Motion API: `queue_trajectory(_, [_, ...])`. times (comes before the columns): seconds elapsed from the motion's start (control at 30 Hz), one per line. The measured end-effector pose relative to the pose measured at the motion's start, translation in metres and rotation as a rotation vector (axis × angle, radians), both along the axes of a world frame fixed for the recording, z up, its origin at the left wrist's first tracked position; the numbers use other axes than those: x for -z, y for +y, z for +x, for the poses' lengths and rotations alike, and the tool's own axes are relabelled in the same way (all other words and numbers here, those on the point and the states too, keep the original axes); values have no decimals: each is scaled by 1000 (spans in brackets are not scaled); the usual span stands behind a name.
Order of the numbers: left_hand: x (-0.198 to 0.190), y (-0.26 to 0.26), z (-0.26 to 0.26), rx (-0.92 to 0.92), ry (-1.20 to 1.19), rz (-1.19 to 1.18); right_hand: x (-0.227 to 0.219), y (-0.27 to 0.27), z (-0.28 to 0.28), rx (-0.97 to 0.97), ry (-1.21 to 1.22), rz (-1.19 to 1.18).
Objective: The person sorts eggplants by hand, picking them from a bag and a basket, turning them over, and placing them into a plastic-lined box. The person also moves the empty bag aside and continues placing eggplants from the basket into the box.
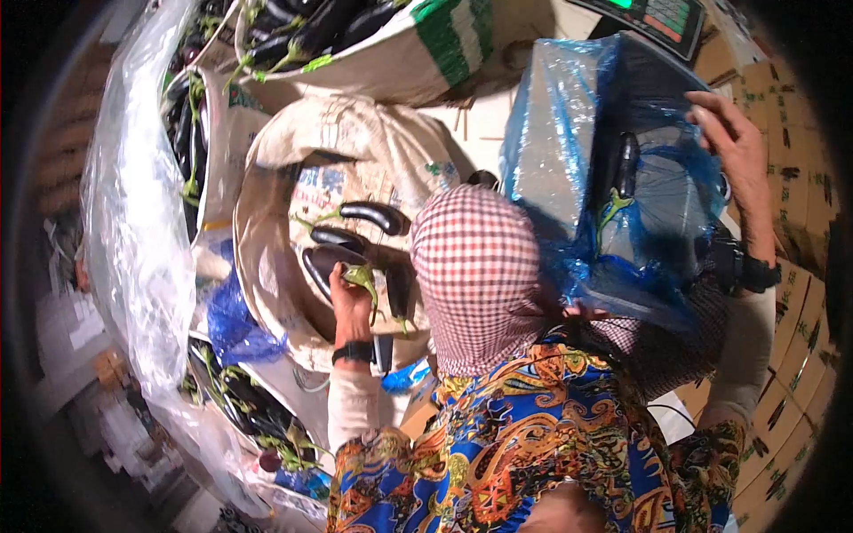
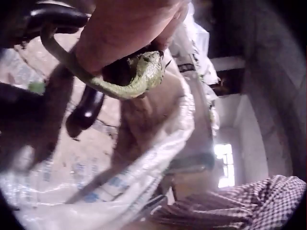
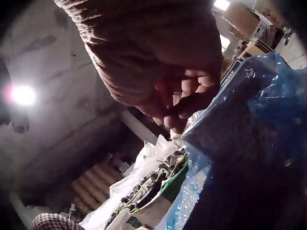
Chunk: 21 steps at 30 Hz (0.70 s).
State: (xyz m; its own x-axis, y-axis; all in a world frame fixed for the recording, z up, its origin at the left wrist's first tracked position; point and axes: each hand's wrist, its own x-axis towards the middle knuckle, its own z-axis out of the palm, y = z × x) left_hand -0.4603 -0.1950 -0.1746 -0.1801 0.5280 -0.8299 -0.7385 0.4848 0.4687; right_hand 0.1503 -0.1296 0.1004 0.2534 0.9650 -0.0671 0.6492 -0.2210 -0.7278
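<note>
Noting head view first: the left hand [image 1: 353, 306] grips an eggplant [image 1: 360, 276] near its green cap, at the mouth of the pale sack [image 1: 256, 213]. Other eggplants [image 1: 373, 216] lie within the sack, much nearer this hand than the right. The blue-lined box [image 1: 546, 133] sits on the opposite side of the checkered head covering [image 1: 475, 266]. Inside it, one eggplant points its blunt end away from the wearer, stem toward them. The right hand [image 1: 737, 147] is at the outer box edge.

Left wrist view: fingers curled round the gripped eggplant; cap exposed, stem curving back beneath them.

Right wrist view: fingers bent beside the blue liner; cannot tell whether they pinch it.
</note>
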Motion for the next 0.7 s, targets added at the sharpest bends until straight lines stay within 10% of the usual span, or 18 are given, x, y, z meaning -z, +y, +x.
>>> queue_trajectory(0.4, [-247, 213, 195, 650, -149, 879, -8, 0, -12, -117, 311, -47])
queue_trajectory(0.7, [-327, 191, 381, 1321, -463, 851, -11, -7, 5, -226, 1047, 184])
